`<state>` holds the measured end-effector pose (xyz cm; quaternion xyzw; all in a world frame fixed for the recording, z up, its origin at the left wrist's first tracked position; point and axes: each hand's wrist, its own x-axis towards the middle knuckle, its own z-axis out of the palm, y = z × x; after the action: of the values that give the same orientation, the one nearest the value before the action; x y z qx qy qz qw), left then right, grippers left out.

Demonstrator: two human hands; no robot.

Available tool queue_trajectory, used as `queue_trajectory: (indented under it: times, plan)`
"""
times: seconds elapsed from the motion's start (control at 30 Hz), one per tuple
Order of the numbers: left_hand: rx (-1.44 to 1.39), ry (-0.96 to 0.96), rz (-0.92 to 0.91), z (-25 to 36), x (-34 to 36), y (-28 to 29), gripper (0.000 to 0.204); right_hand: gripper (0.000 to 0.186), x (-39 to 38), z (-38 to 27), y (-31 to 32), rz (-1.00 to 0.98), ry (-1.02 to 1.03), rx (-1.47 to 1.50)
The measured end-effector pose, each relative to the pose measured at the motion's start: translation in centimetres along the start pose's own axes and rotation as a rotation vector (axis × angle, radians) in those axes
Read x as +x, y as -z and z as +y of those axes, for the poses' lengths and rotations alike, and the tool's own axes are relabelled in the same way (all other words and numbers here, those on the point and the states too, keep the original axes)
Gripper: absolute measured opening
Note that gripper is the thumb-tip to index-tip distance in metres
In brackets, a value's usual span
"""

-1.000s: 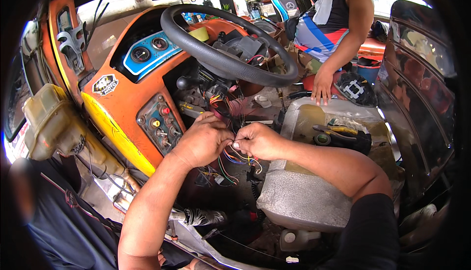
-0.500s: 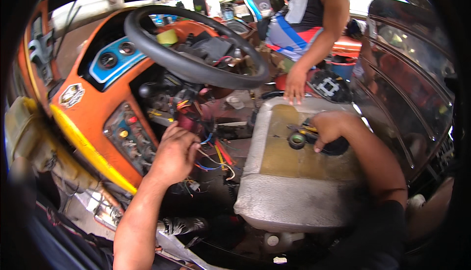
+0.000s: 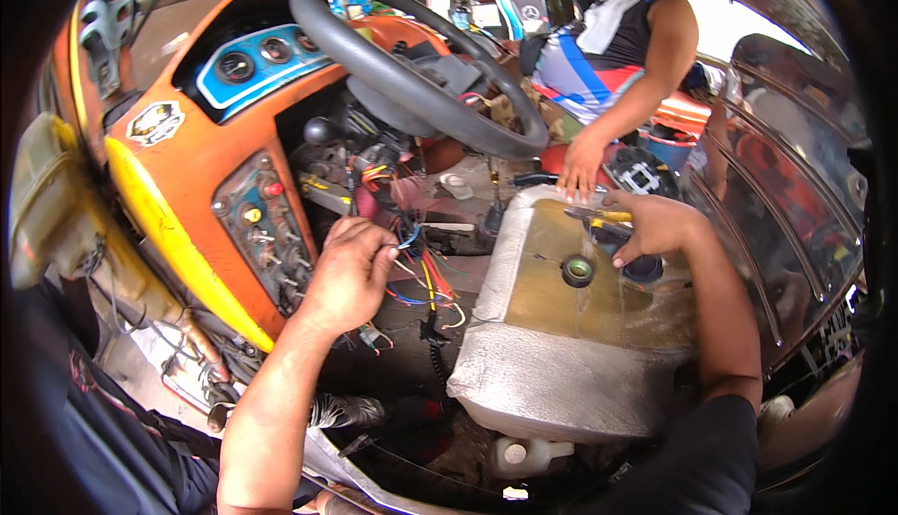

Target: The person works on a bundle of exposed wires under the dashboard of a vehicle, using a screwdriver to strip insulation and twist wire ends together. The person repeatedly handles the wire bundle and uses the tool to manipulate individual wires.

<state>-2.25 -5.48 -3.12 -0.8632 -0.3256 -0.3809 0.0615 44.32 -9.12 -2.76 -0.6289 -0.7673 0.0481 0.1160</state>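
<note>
My left hand (image 3: 354,267) is closed in a pinch on a thin wire (image 3: 402,255), beside a bundle of loose coloured wires (image 3: 432,281) hanging below the steering column. Over the silver-edged engine cover, my right hand (image 3: 659,225) is closed around yellow-handled pliers (image 3: 610,217), whose dark jaws point left. Near it on the cover lies a roll of black tape (image 3: 577,271). A second dark, round roll (image 3: 644,269) sits under my right hand, partly covered by it.
A black steering wheel (image 3: 412,75) rises over the orange dashboard (image 3: 145,169). The engine cover (image 3: 543,375) stands between me and a co-worker, whose hand (image 3: 582,167) rests on its far edge. A black cap (image 3: 641,171) lies beyond. Right of the cover is a glossy dark panel (image 3: 795,188).
My right hand has risen away from beside the tape roll, bringing the pliers into clearer view. My left hand stays at the wires. The whole view has shifted slightly.
</note>
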Motion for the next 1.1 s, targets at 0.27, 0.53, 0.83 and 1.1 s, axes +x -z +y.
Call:
queue_trajectory:
  times: [0.27,0.53,0.83,1.1]
  plan:
    - [-0.047,0.045,0.012,1.3,-0.1,1.6,0.006,0.049,1.7,-14.3,-4.2,-0.148,0.348,0.659]
    - [-0.043,0.113,0.049,2.6,0.0,2.0,0.008,0.032,4.1,-18.4,-11.6,0.092,0.391,0.817]
    - [-0.038,0.119,0.042,2.6,0.2,1.2,0.006,0.025,4.5,-18.0,-12.3,0.157,0.478,0.914]
    - [-0.002,0.069,0.025,2.6,0.2,1.0,0.006,0.031,3.7,-18.6,-10.6,0.187,0.489,0.849]
